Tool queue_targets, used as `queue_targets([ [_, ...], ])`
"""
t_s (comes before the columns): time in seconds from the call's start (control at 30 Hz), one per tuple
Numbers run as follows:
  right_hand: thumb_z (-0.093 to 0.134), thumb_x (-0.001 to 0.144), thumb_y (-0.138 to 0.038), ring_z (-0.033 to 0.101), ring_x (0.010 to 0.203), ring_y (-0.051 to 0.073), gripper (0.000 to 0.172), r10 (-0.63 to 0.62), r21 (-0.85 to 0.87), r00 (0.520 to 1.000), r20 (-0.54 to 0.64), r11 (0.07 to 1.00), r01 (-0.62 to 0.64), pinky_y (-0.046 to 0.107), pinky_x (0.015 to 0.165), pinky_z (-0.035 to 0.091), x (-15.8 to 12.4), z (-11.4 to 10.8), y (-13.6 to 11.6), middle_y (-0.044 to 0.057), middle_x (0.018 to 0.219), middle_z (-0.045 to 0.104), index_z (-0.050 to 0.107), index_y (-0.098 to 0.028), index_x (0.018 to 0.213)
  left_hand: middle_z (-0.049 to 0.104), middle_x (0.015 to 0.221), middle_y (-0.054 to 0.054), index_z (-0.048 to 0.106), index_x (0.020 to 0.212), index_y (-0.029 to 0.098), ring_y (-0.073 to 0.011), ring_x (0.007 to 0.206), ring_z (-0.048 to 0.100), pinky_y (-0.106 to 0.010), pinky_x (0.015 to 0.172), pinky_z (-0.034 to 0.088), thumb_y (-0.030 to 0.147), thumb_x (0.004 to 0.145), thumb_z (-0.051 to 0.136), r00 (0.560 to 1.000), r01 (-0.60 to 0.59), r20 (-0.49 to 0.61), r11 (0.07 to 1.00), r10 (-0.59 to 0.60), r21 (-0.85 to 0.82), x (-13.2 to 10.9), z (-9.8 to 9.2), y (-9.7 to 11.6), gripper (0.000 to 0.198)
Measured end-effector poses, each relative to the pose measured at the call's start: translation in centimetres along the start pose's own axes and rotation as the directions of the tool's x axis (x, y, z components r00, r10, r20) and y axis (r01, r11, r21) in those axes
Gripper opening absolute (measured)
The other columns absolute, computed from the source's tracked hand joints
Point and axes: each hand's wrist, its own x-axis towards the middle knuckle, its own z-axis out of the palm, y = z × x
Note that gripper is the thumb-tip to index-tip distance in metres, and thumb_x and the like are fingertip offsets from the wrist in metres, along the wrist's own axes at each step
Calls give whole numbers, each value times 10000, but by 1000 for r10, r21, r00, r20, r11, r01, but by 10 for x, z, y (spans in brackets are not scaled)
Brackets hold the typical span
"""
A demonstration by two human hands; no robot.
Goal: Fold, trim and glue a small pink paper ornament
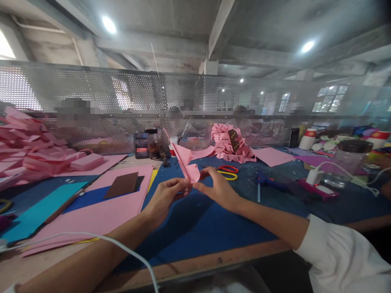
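Blue surface [195,232] under pink paper fold [185,159]. Left hand [166,195] just left of fold, right hand [218,189] just right, both clamped on its near tip, equally close. Long axis tilted up-left, away from hands. Scissors [227,172] just right-behind fold, pink pile [230,144] farther back.

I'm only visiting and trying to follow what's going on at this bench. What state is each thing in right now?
pink paper piece: folded, held in the air, pinched by both hands.
left hand: closed on the piece's lower end.
right hand: closed on the same end.
scissors: lying flat, untouched.
jar: upright, lid on.
pink sheets: lying flat, unfolded.
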Motion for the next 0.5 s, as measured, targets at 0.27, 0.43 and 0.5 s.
queue_targets([
  [0.27,620,883,-444,634,817,184,303,-37,10,992,118,999,36,296,791,462,-1,10,4,61,894,700,688,-152,932,634,753,-32,703,715,147,-150,767,554,-287,800,462,430,764,735,1000,-10,19,999,9,45,-2,5,-2,288],
  [0.43,609,898,-376,626,792,177,238,-65,-25,990,126,997,68,281,774,453,-2,11,5,49,858,700,699,-159,938,637,759,-28,702,719,150,-147,764,555,-283,805,458,425,780,720,999,-28,18,997,27,69,-2,5,-4,283],
  [0.5,607,898,-350,622,779,172,216,-69,-6,989,134,997,71,275,769,452,-2,11,4,47,858,702,704,-162,939,634,752,-25,699,709,149,-145,757,552,-281,805,457,428,777,722,999,-29,23,997,28,75,-1,5,-5,288],
])
